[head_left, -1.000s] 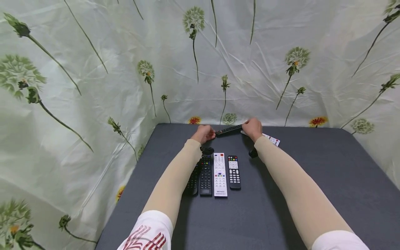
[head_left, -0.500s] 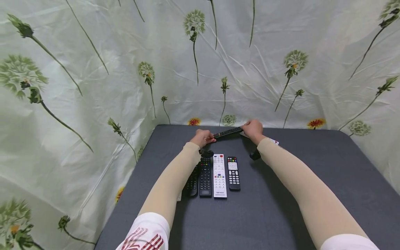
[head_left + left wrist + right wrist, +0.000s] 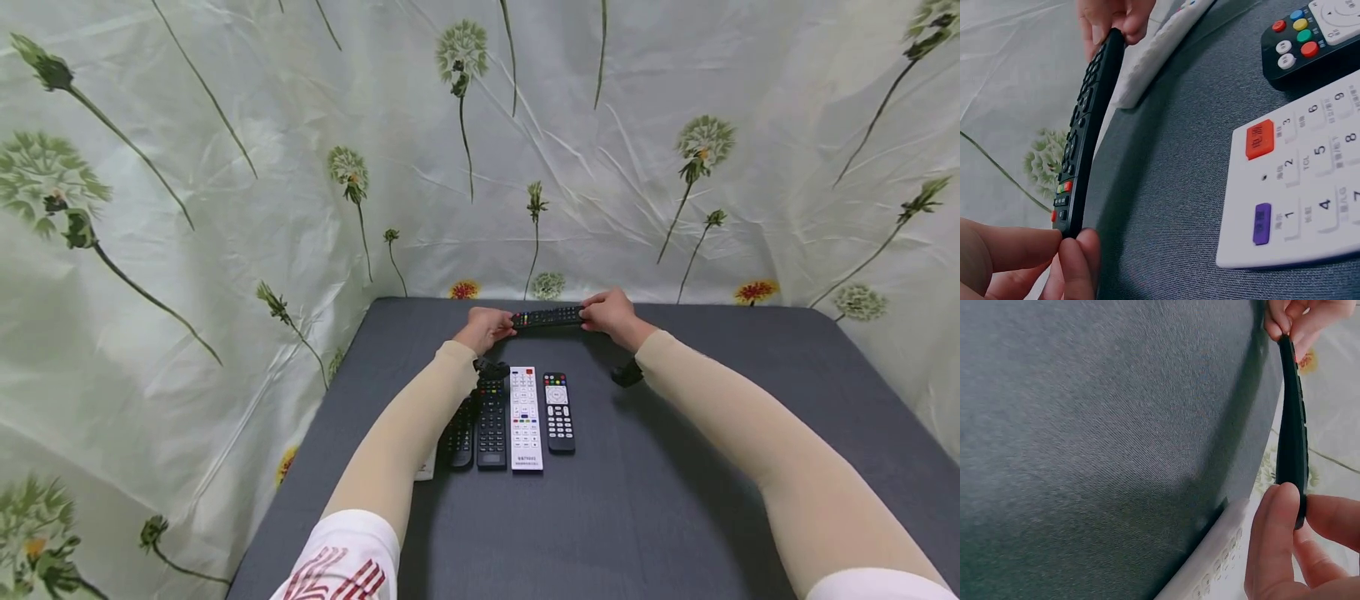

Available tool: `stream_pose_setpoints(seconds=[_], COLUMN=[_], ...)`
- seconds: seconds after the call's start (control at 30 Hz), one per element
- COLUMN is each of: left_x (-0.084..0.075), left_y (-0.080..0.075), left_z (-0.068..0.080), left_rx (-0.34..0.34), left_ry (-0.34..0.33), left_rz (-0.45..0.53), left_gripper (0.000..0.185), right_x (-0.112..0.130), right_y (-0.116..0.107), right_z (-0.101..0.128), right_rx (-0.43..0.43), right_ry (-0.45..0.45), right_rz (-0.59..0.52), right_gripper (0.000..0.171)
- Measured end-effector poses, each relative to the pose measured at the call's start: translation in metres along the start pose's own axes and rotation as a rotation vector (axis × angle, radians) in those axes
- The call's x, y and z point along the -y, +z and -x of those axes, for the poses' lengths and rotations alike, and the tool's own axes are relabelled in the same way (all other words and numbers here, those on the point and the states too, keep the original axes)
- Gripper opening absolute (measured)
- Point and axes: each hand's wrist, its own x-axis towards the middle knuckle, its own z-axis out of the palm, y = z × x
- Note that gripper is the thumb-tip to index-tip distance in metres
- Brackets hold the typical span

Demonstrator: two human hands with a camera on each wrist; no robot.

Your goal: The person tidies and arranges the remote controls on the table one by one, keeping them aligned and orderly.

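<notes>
Both hands hold one long black remote (image 3: pixel 547 317) crosswise above the far part of the grey table (image 3: pixel 675 500). My left hand (image 3: pixel 489 325) pinches its left end, the end with red and green buttons (image 3: pixel 1065 187). My right hand (image 3: pixel 611 312) pinches the other end (image 3: pixel 1291 456) between thumb and fingers. Under that end lies a white remote (image 3: pixel 1160 50), (image 3: pixel 1213 569) on the table, hidden by my right hand in the head view. Nearer me, a row of remotes lies side by side: a black one (image 3: pixel 492 417), a white one (image 3: pixel 526 417), a short black one (image 3: pixel 558 412).
Another black remote (image 3: pixel 459 437) lies partly under my left forearm, with a white edge (image 3: pixel 426 471) beside it. A small dark object (image 3: pixel 626 375) sits under my right forearm. Floral cloth (image 3: pixel 225 208) walls the table at the back and left.
The black remote has levelled out and shifted slightly left, its button face now turned toward me. Both hands keep their hold. The white remote behind my right wrist is no longer visible in the head view.
</notes>
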Motion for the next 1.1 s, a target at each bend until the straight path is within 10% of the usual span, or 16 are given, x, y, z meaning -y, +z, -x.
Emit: stream_pose_setpoints(seconds=[0.63, 1.1], left_x=[0.007, 0.007], left_y=[0.024, 0.043], left_z=[0.008, 0.025], left_rx=[-0.003, 0.109], left_ry=[0.218, 0.254], left_rz=[-0.006, -0.117], left_gripper=[0.021, 0.012], right_x=[-0.013, -0.024], right_y=[-0.028, -0.035], right_z=[0.04, 0.078], right_rx=[0.227, 0.324], right_ry=[0.027, 0.038], right_rz=[-0.023, 0.047], right_gripper=[0.043, 0.047])
